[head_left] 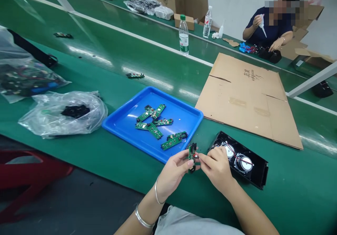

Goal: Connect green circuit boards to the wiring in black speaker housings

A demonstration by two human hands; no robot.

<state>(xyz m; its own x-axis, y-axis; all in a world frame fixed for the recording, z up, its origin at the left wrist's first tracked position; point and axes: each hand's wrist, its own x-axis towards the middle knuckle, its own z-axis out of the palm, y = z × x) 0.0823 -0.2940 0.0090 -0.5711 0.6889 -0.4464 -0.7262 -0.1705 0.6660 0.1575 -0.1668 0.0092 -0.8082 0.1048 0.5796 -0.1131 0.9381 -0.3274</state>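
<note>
Upright between the fingers of my left hand [172,173] is a green circuit board [192,154] with black parts. My right hand [217,166] pinches a small white and red connector [196,155] against the board's side. Just beyond my right hand lies a black speaker housing [256,172] with two round silver speakers and red and black wires. Left of my hands, a blue tray [118,131] holds several green circuit boards [172,142], some overlapping.
Flat cardboard [247,101] lies behind the housing. Plastic bags [63,114] sit at left. Beyond the tray are a loose board [135,75] and a water bottle [183,37]. Across the line, a person [271,28] holds a white bottle.
</note>
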